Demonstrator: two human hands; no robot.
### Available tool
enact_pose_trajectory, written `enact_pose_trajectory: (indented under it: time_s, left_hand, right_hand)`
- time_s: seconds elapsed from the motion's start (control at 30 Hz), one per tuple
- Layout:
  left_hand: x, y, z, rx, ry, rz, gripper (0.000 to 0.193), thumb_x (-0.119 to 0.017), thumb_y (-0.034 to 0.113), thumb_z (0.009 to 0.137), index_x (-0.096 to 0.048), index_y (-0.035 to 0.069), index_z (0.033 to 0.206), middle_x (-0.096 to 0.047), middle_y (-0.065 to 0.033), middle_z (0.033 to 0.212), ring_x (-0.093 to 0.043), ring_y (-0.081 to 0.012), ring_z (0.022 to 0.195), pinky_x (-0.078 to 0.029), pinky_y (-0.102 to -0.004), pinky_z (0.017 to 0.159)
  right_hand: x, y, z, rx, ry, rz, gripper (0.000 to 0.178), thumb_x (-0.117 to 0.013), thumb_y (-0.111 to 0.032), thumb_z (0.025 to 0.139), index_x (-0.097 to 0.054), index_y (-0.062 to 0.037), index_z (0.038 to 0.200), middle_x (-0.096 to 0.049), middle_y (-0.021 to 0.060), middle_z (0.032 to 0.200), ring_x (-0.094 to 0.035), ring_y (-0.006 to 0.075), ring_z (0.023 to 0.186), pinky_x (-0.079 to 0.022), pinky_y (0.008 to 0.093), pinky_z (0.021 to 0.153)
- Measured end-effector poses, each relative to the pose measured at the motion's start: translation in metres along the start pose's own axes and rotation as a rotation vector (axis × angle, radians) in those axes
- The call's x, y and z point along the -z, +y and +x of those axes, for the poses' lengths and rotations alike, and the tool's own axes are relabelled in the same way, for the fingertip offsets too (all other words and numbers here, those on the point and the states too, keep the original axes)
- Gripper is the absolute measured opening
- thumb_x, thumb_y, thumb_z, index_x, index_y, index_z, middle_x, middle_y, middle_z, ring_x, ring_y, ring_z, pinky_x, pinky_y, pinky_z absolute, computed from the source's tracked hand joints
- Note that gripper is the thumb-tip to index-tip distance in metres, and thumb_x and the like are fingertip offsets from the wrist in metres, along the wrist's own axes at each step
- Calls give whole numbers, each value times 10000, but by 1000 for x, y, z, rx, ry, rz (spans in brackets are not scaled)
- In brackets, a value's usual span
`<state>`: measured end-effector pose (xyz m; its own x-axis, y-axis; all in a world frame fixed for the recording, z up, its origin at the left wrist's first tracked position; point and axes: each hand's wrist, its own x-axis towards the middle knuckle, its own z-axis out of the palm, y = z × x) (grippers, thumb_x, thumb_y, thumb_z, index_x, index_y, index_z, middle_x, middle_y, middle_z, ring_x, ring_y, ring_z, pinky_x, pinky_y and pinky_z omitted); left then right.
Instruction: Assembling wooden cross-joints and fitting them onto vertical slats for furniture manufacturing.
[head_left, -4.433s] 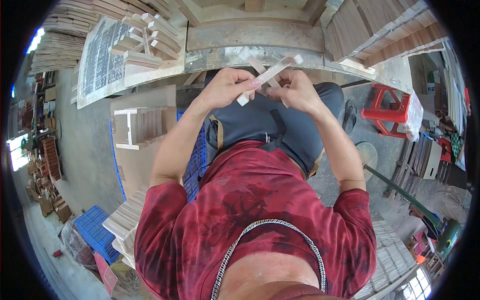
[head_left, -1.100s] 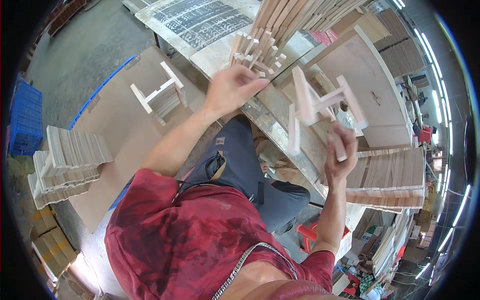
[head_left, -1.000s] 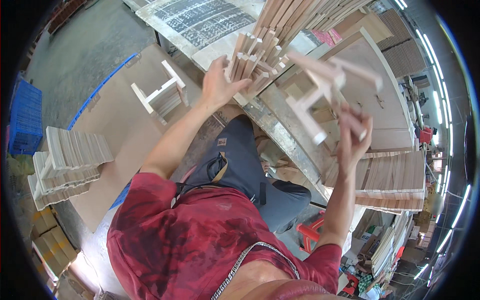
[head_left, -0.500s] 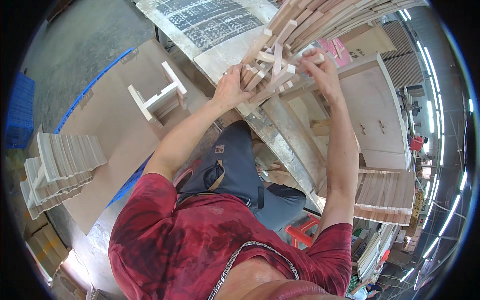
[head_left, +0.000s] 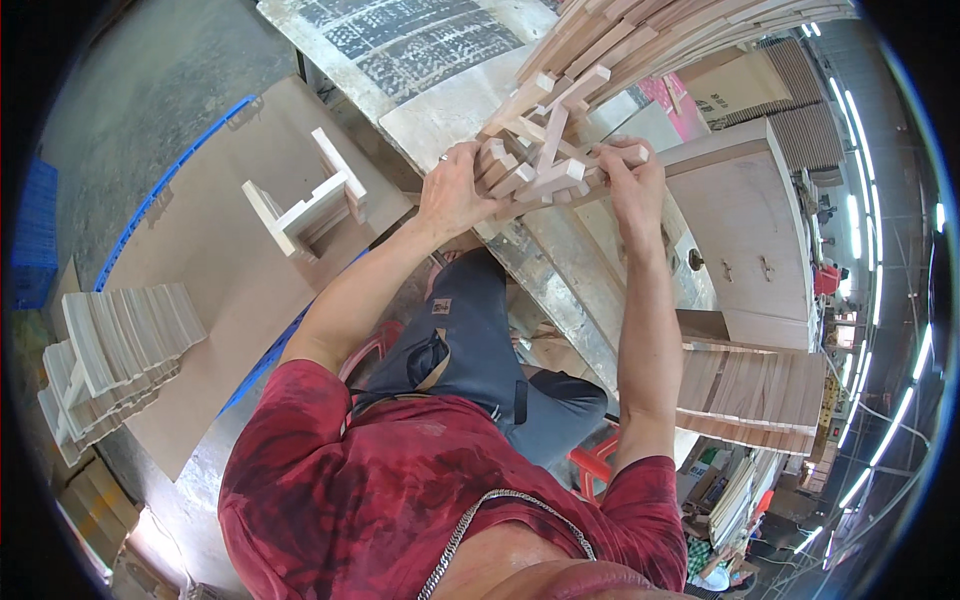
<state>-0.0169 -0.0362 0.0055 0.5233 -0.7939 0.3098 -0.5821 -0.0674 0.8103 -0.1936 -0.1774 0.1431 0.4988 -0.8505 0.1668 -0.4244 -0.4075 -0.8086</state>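
At the workbench's near corner, my left hand (head_left: 452,195) is closed around the side of a loose cluster of short pale wooden strips (head_left: 512,178). Its thumb presses on their near side. Between the thumb and fingers of my right hand (head_left: 637,192) is the end of another wooden strip (head_left: 630,155), at the right side of the cluster. Several strips cross at angles between the two hands, one of them a tilted strip (head_left: 552,135). The far ends of the held pieces are hidden among the others.
A large heap of long wooden strips (head_left: 640,45) lies beyond my hands. Left of me, a brown board (head_left: 215,225) carries joined white wooden pieces (head_left: 310,205) and stacked slats (head_left: 135,335). Right of the bench stand a pale panel (head_left: 745,235) and more stacked wood (head_left: 755,395).
My right hand has come down and nearer to me with its strip, lower against the cluster. My left hand stays on the strips. The whole view has shifted slightly.
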Motion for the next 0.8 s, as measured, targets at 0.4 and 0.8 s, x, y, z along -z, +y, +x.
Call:
enact_pose_trajectory:
  time_s: [0.4, 0.8]
  left_hand:
    - [-4, -10, -6, -167, 62, 48, 818, -918, 358, 609, -518, 16, 1236, -635, -178, 1108, -663, -354, 1022, -544, -439, 866]
    - [-2, -10, -13, -138, 55, -6, 801, -941, 336, 572, -532, 22, 1185, -634, -153, 1086, -671, -340, 972, -552, -420, 833]
  right_hand:
    - [-5, -24, 2, 41, 144, -129, 226, -673, -95, 847, -639, 57, 1010, -698, 79, 821, -636, 139, 740, -503, 294, 680]
    - [-10, -6, 0, 49, 226, -109, 223, -715, -115, 814, -641, 52, 943, -680, 106, 804, -636, 168, 733, -505, 318, 686]
